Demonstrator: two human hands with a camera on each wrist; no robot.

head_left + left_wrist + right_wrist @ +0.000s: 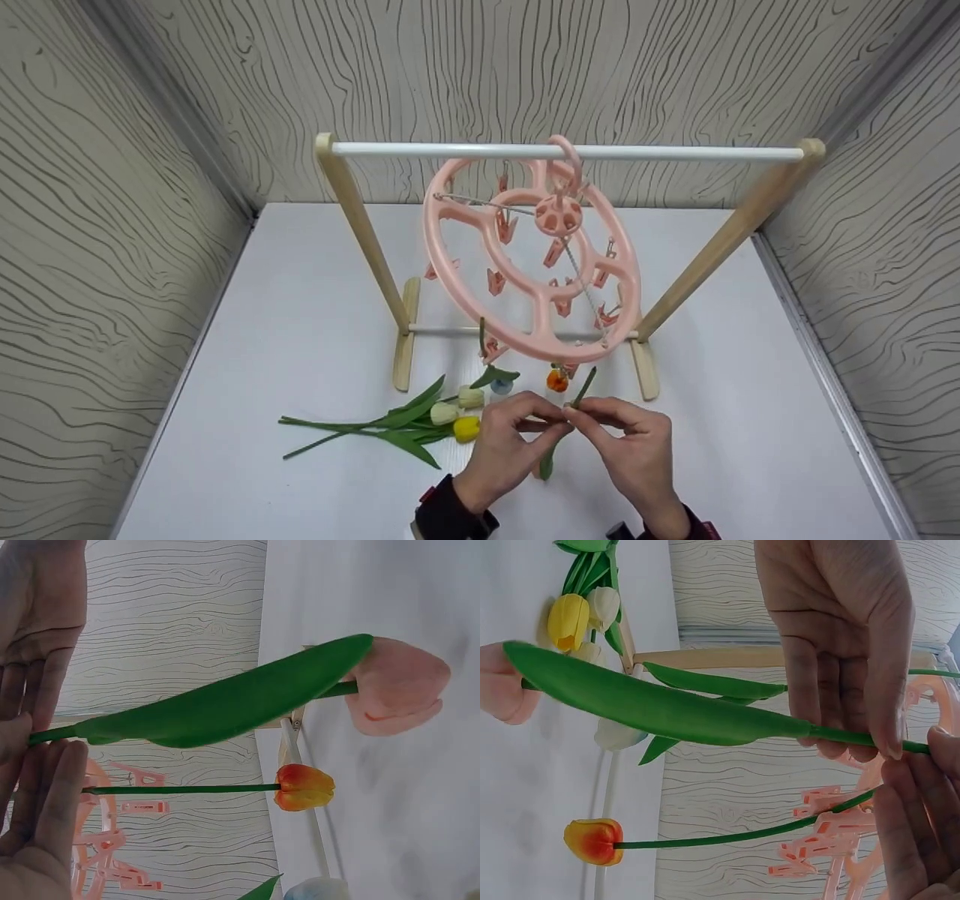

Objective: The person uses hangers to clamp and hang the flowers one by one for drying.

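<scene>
Head view: left hand (pixel 504 444) and right hand (pixel 630 442) together pinch a pink tulip's stem (pixel 579 392) below the pink peg hanger (pixel 532 255). Left wrist: pink tulip (pixel 394 686) beside the orange tulip (pixel 303 787). Right wrist: fingers (pixel 840 682) grip the stem. No writing is legible.

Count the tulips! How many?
6. Two cream plastic tulips and a yellow tulip lie on the white table; an orange tulip and a pale blue tulip hang from the round pink hanger; left hand and right hand hold a pink tulip. Others may hide.
</scene>
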